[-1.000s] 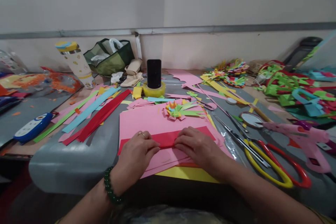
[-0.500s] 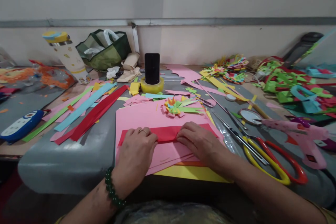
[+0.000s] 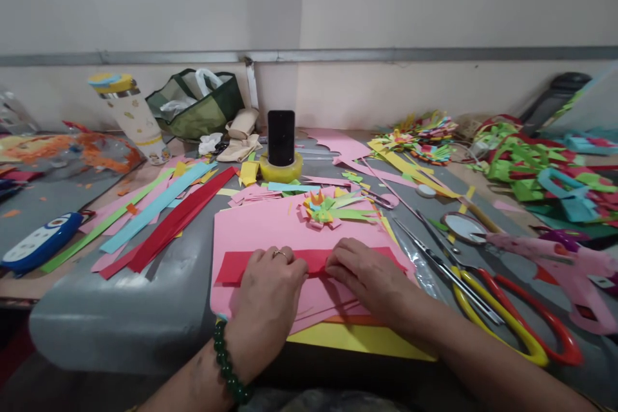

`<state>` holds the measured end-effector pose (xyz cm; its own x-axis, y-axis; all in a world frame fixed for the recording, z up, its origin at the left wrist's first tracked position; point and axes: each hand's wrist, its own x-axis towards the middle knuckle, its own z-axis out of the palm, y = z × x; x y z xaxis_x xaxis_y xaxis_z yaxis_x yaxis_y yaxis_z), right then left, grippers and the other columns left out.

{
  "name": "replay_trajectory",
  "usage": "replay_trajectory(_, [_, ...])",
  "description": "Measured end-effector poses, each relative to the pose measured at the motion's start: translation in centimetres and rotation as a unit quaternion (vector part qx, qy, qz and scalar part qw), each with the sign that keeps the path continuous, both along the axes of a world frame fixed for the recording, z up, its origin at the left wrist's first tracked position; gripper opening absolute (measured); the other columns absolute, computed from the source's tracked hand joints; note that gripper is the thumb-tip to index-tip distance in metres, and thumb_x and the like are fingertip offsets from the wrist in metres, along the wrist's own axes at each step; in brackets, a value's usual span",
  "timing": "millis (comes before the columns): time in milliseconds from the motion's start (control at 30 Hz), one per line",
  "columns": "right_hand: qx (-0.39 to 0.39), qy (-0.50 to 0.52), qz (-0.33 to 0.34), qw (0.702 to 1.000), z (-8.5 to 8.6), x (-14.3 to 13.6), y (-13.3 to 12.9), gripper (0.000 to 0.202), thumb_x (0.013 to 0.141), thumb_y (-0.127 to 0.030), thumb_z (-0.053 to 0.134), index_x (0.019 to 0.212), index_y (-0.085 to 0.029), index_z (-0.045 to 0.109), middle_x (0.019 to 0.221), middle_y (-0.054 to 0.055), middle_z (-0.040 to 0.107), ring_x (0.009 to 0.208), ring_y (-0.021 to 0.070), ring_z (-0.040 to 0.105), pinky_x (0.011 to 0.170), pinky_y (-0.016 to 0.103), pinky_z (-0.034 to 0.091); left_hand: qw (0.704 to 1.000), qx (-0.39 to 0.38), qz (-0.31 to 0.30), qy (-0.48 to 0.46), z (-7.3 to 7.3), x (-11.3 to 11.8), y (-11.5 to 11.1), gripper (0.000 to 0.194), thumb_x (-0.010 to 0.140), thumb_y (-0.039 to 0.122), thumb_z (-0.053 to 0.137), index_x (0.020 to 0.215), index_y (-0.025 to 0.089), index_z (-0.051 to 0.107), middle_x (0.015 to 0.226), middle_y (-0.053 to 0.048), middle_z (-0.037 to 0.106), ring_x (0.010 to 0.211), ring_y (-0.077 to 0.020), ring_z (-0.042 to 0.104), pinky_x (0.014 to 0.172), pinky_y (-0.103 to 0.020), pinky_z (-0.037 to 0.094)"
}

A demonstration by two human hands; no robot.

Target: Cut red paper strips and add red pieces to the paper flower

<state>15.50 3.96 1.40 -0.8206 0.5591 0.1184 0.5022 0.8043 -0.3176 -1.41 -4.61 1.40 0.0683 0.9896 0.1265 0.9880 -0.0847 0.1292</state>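
Note:
A folded red paper strip (image 3: 316, 259) lies across a stack of pink paper sheets (image 3: 251, 222), with yellow and orange sheets showing beneath at the front. My left hand (image 3: 271, 290) grips the strip left of its middle, fingers bent over the near edge. Close by on the right, my right hand (image 3: 364, 273) pinches the same edge between thumb and fingers. A small gap separates the two hands. Above the strip, a multicoloured paper flower (image 3: 319, 209) rests on the pink sheets.
Red-handled and yellow-handled scissors (image 3: 512, 328) and a pink glue gun (image 3: 555, 257) lie at right. Red, blue and green strips (image 3: 183, 219) lie at left, beside a blue-and-white object (image 3: 43, 241). A phone (image 3: 280, 138) stands in a yellow tape roll (image 3: 280, 170) behind.
My left hand has slid right along the red strip, closer to my right hand, which stays near the same spot on it. The whole view has shifted, with the table lower in it.

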Motion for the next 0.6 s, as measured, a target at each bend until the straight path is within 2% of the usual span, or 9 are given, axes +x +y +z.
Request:
replay_trajectory(167, [-0.039,0.004,-0.039,0.998,0.4,0.7,0.4,0.021,0.094,-0.022,0.046,0.082,-0.017,0.062,0.088,0.006,0.058,0.081,0.0176,0.057,0.07,0.029,0.048,0.998,-0.053,0.011,-0.038,1.5,-1.9,0.0,0.023,0.091,0.02,0.049,0.082,0.022,0.07,0.084,-0.004,0.068,0.083,-0.0231,0.061,0.075,-0.038,0.042])
replay_trajectory(267, [-0.047,0.008,-0.015,0.999,0.7,1.3,0.4,0.016,0.092,-0.025,0.049,0.084,-0.02,0.063,0.091,0.005,0.058,0.084,0.0175,0.057,0.072,0.03,0.048,0.995,-0.071,0.025,-0.064,2.0,-3.6,-0.2,0.023,0.09,0.021,0.051,0.082,0.021,0.072,0.083,-0.005,0.068,0.079,-0.0212,0.062,0.072,-0.034,0.043])
replay_trajectory(333, [-0.03,0.008,0.019,0.999,0.8,1.7,0.4,0.012,0.09,-0.022,0.052,0.089,-0.02,0.063,0.094,0.006,0.059,0.089,0.0188,0.056,0.074,0.031,0.049,0.994,-0.068,0.028,-0.083,1.8,-4.5,-0.5,0.023,0.089,0.02,0.051,0.083,0.021,0.073,0.085,-0.005,0.068,0.077,-0.02,0.061,0.071,-0.032,0.043])
replay_trajectory(433, [0.023,-0.001,0.046,0.999,0.8,2.2,0.5,0.019,0.089,-0.014,0.047,0.097,-0.019,0.064,0.096,0.009,0.062,0.092,0.0213,0.055,0.076,0.034,0.049,0.992,-0.056,0.01,-0.111,1.3,-5.5,-0.9,0.022,0.089,0.019,0.051,0.084,0.022,0.072,0.088,-0.003,0.068,0.08,-0.0191,0.061,0.072,-0.031,0.043])
replay_trajectory(500, [0.037,-0.001,0.047,0.998,0.8,2.6,0.6,0.023,0.092,-0.014,0.042,0.096,-0.017,0.065,0.094,0.01,0.063,0.091,0.0218,0.056,0.078,0.035,0.049,0.99,-0.051,0.0,-0.128,0.9,-5.8,-1.2,0.021,0.089,0.019,0.051,0.084,0.022,0.071,0.088,-0.002,0.068,0.081,-0.0185,0.06,0.072,-0.03,0.042])
replay_trajectory(600, [0.015,0.011,0.025,1.0,0.7,3.4,0.9,0.027,0.095,-0.022,0.039,0.09,-0.017,0.065,0.089,0.01,0.064,0.086,0.0207,0.058,0.076,0.034,0.048,0.985,-0.047,-0.008,-0.169,0.6,-6.1,-1.6,0.022,0.091,0.023,0.049,0.078,0.02,0.067,0.083,-0.001,0.066,0.079,-0.0168,0.058,0.071,-0.029,0.041])
